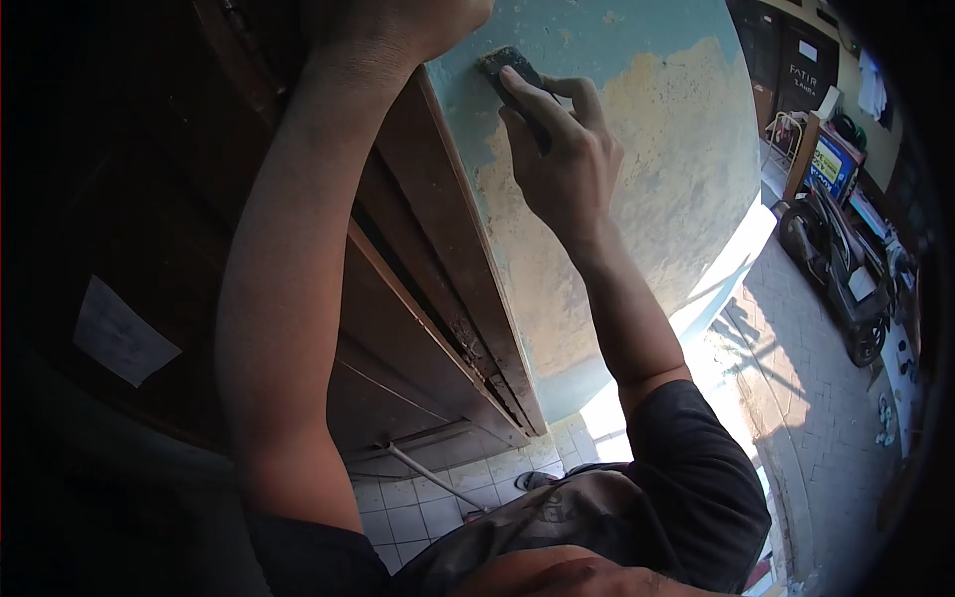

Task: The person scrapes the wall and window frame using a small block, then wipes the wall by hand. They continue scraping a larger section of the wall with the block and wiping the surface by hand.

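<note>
My right hand (572, 164) is closed around a dark, flat, rectangular block (513, 68), its thumb and fingers gripping the sides. The block's upper end lies against the painted wall (657, 139). Blue-green paint surrounds a large pale, stained patch where the coating is gone. Up at the top edge is my left hand (408, 30), near the wooden door frame (438, 189). Its fingers are cut off by the picture's edge, so I cannot see what they touch.
A dark wooden door (179, 219) with a white paper (119, 331) stands at left. Below are white floor tiles (438, 512), a pole (428, 468) and a sandal (535, 481). On the paved lane (796, 418) at right, a motorbike (841, 264) is parked beside stacked goods.
</note>
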